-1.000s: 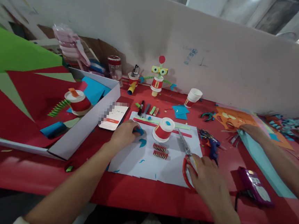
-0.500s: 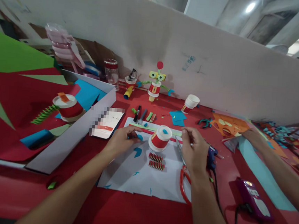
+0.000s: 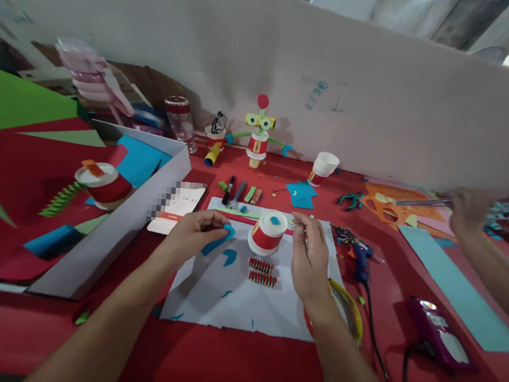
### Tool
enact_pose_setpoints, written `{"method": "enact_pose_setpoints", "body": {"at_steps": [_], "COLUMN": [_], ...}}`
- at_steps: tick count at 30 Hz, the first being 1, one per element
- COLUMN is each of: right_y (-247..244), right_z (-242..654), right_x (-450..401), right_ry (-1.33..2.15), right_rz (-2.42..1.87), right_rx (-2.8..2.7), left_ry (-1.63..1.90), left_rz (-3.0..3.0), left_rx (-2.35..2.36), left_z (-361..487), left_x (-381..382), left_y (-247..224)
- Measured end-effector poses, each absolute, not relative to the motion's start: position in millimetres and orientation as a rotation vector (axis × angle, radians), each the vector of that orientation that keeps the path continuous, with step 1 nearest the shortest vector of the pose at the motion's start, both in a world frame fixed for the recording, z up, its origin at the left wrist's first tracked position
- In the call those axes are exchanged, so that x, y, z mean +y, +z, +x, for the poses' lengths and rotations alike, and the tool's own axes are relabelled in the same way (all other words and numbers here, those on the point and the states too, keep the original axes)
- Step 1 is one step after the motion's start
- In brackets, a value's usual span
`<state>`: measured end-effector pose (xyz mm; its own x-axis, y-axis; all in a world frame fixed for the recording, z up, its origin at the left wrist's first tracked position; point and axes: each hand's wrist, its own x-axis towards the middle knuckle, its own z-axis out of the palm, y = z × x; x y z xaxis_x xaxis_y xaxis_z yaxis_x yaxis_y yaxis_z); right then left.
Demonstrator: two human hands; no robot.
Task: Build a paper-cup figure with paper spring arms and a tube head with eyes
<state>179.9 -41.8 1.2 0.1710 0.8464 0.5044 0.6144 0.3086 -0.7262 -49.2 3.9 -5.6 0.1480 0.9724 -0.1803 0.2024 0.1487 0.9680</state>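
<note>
My left hand (image 3: 198, 235) is closed in a pinch on a small blue paper piece (image 3: 229, 231), over the left part of a white sheet. Beside my right hand (image 3: 311, 256) stands an upside-down red and white paper cup (image 3: 267, 234) with a blue paper bit on its base. The right fingers are apart, with nothing visible in them. Below the cup lie two red and green folded paper springs (image 3: 262, 278). A curved blue paper scrap (image 3: 229, 258) rests nearby. A yellow-edged loop (image 3: 355, 313) shows partly behind my right wrist.
A paper-cup robot figure (image 3: 257, 146) and stacked cups (image 3: 323, 168) stand near the wall. To the left are a phone (image 3: 181, 208) and an open box (image 3: 112, 232). On the right lie a glue gun (image 3: 361, 257), a purple device (image 3: 440, 338) and another person's hand (image 3: 470, 213).
My left hand has moved slightly left and down with the blue paper. My right hand's fingers have spread. The other person's hand has left the pale blue strip and now holds a long thin tool.
</note>
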Motion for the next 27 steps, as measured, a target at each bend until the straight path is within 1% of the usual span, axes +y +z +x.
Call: {"method": "enact_pose_setpoints", "body": {"at_steps": [5,15,17,23,27], "right_y": [-3,-4,-5,-6,-7], "right_z": [183,184,184,185,186], "right_x": [-38,-37,-37,-34,-32], "right_ry": [0.231,0.239,0.234,0.203,0.233], "right_rz": [-1.397,-1.242,-1.234,-1.211,-1.172], "right_rx": [-1.476,-1.245,-1.239,-1.216,-1.195], "left_ry": [0.547,0.275,0.303,0.574,0.684], "left_rz": [1.363,1.510,1.552,1.746,1.919], "left_rx": [1.236,1.079,1.130,1.243,1.279], "left_z": [-54,-51,-52,-51,-38], "left_x": [2,-5,-4,-6,-27], "left_y": [-3,-5,-8,-7,-8]}}
